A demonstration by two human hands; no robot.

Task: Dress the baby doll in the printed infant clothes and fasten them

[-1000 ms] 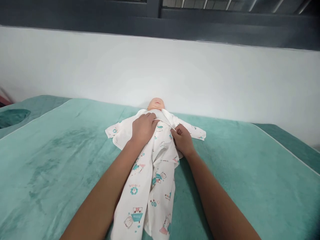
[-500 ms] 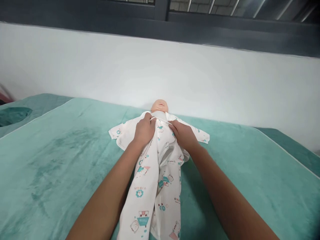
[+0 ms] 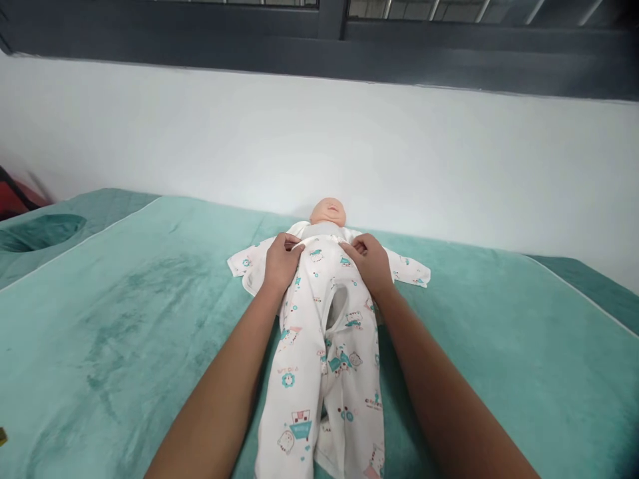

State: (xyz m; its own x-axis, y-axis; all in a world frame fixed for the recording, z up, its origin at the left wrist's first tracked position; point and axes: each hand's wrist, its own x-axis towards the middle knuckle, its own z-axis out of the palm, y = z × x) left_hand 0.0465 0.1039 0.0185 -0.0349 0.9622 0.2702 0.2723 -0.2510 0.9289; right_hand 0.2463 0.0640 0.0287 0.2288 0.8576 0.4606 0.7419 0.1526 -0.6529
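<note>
A baby doll lies on its back on a teal blanket, head toward the wall. It wears a white printed top with sleeves spread to both sides. White printed trousers cover its legs and run toward me. My left hand pinches the trousers' waistband at the doll's left side as I see it. My right hand grips the waistband on the other side. Both hands are closed on the fabric at the doll's belly.
A white wall rises just behind the doll's head, with a dark window frame above. At the far left lie a darker teal fold and something red. The blanket's edge runs along the right.
Both hands have moved up the doll's body toward its chest, drawing the waistband higher and spreading it wider. The trousers now lie flatter with an opening showing at the crotch.
</note>
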